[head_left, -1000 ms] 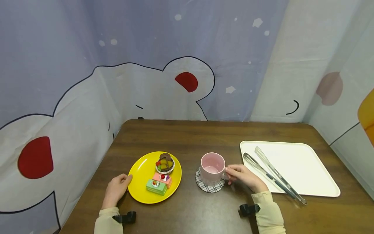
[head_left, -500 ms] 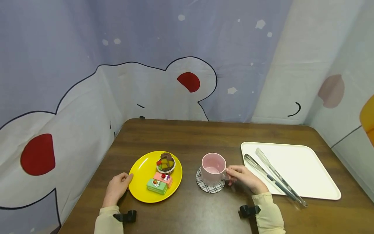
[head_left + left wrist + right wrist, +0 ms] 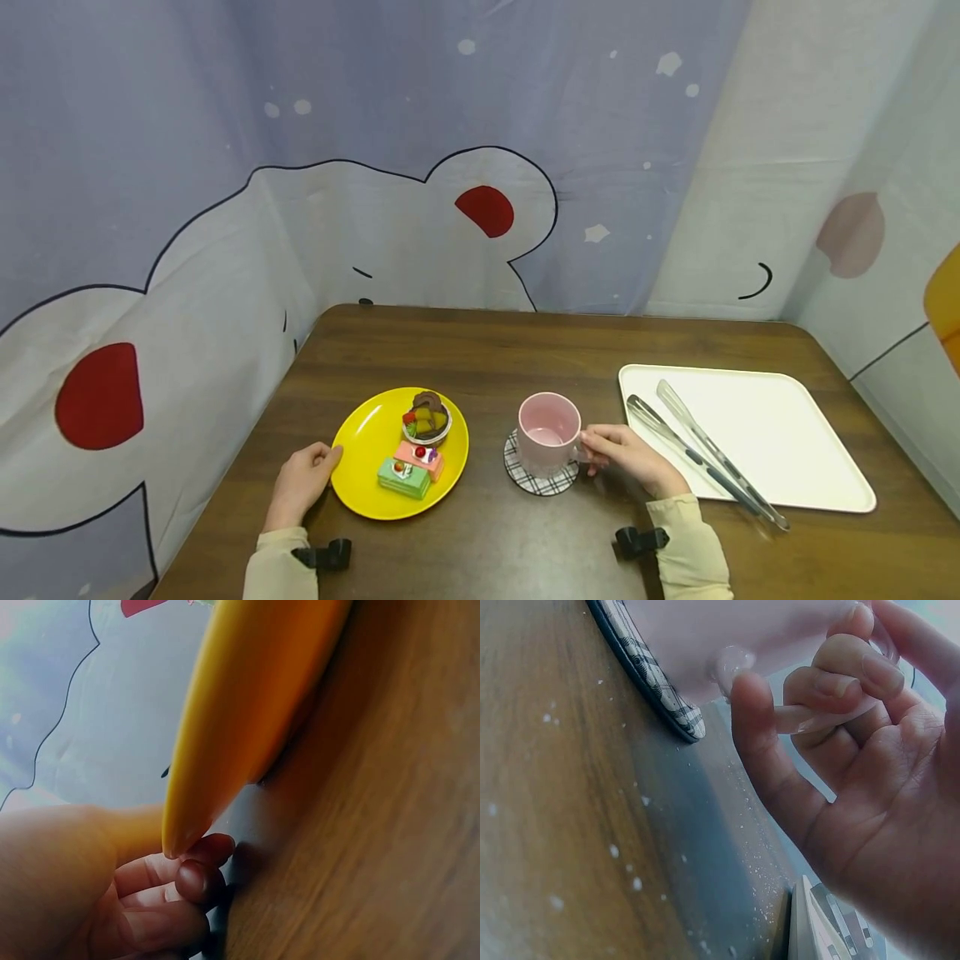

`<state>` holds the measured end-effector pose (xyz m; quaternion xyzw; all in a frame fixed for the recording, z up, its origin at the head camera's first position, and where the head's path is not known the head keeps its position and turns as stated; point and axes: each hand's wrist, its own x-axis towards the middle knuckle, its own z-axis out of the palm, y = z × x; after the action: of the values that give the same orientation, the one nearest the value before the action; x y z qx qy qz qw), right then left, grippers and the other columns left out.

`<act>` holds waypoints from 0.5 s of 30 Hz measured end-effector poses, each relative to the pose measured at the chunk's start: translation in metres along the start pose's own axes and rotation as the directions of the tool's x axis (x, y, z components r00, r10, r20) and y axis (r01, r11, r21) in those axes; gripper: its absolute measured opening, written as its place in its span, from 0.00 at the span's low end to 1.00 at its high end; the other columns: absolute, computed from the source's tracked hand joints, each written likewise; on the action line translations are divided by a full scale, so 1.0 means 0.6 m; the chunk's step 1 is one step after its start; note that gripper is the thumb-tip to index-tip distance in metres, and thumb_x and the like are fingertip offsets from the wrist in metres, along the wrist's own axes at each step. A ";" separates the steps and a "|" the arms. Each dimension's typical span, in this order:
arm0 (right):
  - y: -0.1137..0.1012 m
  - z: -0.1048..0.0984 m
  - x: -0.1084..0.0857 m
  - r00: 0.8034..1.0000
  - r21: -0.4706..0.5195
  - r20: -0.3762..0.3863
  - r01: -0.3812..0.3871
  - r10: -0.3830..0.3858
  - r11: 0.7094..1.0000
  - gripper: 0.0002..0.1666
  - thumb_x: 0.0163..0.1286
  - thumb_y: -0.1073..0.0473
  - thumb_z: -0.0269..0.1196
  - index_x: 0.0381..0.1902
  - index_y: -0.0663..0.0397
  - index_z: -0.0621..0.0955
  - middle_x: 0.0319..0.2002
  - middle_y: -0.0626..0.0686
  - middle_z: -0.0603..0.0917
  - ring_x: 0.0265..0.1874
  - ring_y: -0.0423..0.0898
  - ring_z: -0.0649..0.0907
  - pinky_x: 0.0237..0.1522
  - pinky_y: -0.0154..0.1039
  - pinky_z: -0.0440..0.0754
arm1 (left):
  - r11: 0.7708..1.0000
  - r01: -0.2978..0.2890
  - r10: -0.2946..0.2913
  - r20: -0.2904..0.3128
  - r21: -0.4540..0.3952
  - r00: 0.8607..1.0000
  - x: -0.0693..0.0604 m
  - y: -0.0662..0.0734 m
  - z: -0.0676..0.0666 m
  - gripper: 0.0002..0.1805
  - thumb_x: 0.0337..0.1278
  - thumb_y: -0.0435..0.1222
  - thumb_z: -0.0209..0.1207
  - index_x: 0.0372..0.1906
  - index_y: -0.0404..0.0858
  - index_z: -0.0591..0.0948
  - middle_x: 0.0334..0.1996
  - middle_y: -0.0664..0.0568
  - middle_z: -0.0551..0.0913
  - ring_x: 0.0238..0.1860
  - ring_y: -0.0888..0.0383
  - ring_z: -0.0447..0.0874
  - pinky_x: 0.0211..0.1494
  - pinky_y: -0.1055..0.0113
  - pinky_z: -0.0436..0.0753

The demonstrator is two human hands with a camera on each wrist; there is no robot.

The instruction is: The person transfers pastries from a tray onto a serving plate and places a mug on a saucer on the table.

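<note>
At the left of the head view lies a yellow plate [image 3: 360,467] bearing a green cake slice [image 3: 403,478], a pink cake slice [image 3: 420,457] and a fruit tart [image 3: 426,421]. My left hand [image 3: 300,483] pinches the plate's left rim; in the left wrist view the thumb lies over the rim [image 3: 225,712] with curled fingers beneath. A pink mug [image 3: 546,442] stands upright on a round checked coaster [image 3: 542,485]. Its handle [image 3: 817,718] is gripped by my right hand [image 3: 633,458], fingers curled through it. The mug's base hides the coaster's middle.
To the right sits a white rectangular tray [image 3: 802,442] with metal tongs [image 3: 705,454] lying across its left part, handle end past the front edge. The brown wooden table [image 3: 480,342] ends at a patterned curtain [image 3: 360,225] behind and at both sides.
Everything in the head view shifts slightly rightward between the first and second frames, as if the camera turned a little. Both hands keep their hold, and the plate and mug stay put.
</note>
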<state>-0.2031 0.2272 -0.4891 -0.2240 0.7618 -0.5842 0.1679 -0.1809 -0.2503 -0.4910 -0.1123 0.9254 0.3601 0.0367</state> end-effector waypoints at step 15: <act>0.001 -0.005 0.003 1.000 -0.043 0.017 0.027 -0.026 0.999 0.21 0.77 0.58 0.47 0.29 0.71 0.74 0.20 0.43 0.74 0.22 0.35 0.76 0.31 0.37 0.79 | 1.000 0.026 -0.025 0.012 -0.002 1.000 0.011 -0.001 0.007 0.22 0.68 0.47 0.50 0.45 0.30 0.79 0.26 0.50 0.77 0.32 0.54 0.73 0.36 0.66 0.68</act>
<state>-0.2061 0.2291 -0.4889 -0.2423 0.7698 -0.5680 0.1617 -0.1874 -0.2495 -0.4955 -0.1220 0.9233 0.3612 0.0467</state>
